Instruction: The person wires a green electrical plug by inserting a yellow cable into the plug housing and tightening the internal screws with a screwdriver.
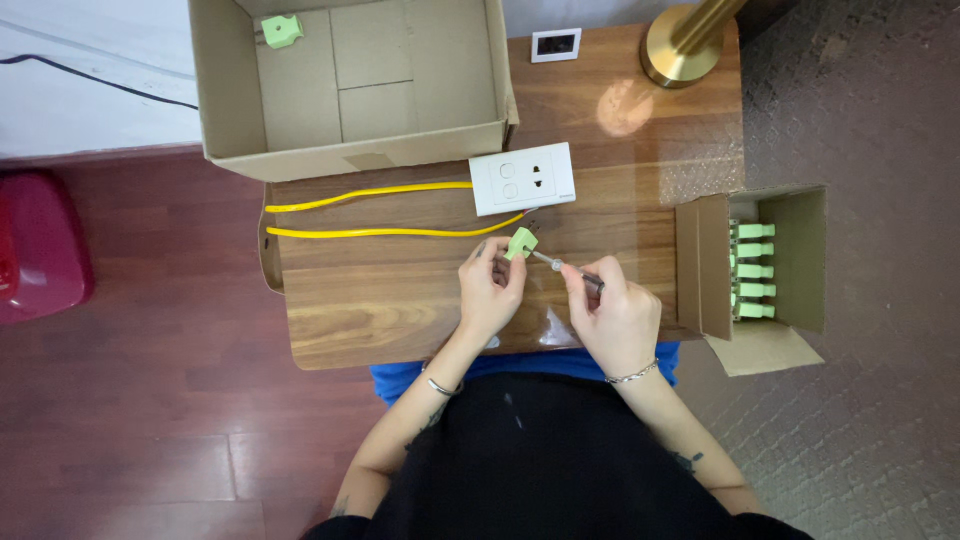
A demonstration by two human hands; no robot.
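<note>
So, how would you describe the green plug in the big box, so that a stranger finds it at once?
Start at the large open cardboard box at the far edge of the wooden table. The small light green plastic plug lies in its far left corner. It lies alone there, unlike the one in the left hand or those packed in the small box on the right.

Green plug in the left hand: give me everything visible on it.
The small light-green plastic plug is pinched in the grip of the left hand, held just above the wooden table. It sits tilted, with dark metal prongs pointing up and right toward the white wall socket plate. The tip of a slim metal-shafted screwdriver, held by the right hand, meets its lower side. A yellow cable ends close by it; whether they are joined cannot be told.
</note>
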